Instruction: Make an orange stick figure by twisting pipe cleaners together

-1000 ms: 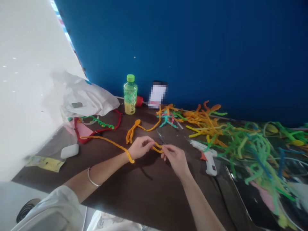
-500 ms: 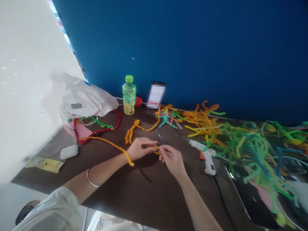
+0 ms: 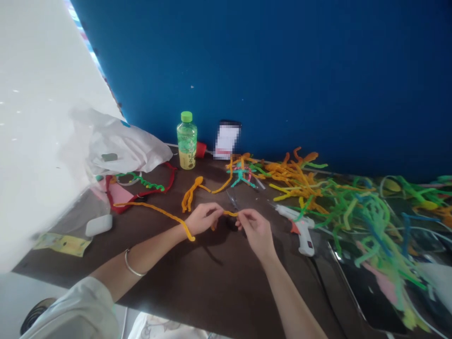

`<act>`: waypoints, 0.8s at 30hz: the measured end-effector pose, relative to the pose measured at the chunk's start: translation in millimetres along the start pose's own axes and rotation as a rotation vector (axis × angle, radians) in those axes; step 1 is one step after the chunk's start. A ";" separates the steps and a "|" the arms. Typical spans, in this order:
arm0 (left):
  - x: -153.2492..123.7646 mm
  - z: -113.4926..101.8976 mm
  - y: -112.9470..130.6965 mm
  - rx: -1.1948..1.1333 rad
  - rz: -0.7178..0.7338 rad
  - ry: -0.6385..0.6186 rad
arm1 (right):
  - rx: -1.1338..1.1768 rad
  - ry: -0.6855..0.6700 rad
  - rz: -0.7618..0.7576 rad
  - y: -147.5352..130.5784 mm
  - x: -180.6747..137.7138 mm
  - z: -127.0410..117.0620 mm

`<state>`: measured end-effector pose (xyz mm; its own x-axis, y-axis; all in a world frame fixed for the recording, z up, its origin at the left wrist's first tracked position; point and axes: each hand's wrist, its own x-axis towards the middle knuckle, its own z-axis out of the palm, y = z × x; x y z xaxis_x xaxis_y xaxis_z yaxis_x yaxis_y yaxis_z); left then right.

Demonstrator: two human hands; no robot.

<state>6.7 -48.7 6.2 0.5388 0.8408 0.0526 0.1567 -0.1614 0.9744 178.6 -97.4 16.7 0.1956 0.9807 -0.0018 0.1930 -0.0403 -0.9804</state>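
We pinch an orange pipe cleaner (image 3: 231, 213) between our left hand (image 3: 201, 219) and right hand (image 3: 256, 229), fingers closed on it just above the desk (image 3: 212, 282), near the glue gun (image 3: 300, 228).

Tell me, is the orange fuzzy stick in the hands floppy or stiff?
Probably bendy yet shape-keeping: the orange fuzzy stick spans the left hand and right hand, and its tail holds a curve. Likely very light, being so thin. Its fuzz should resist slipping.
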 end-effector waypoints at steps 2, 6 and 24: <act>-0.3 1.1 -2.8 -0.101 -0.081 -0.051 | -0.018 0.023 -0.024 1.2 1.5 -2.6; 2.6 -0.1 -9.2 -0.203 -0.136 -0.028 | 0.010 0.094 -0.028 4.3 5.3 -10.1; 1.5 -5.4 -6.0 0.458 0.300 -0.028 | 0.218 0.281 -0.015 17.3 14.2 -20.3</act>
<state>2.2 -43.7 1.6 0.6357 0.7106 0.3015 0.3341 -0.6054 0.7224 204.3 -88.1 3.8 0.4568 0.8888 0.0377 -0.0058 0.0454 -0.9990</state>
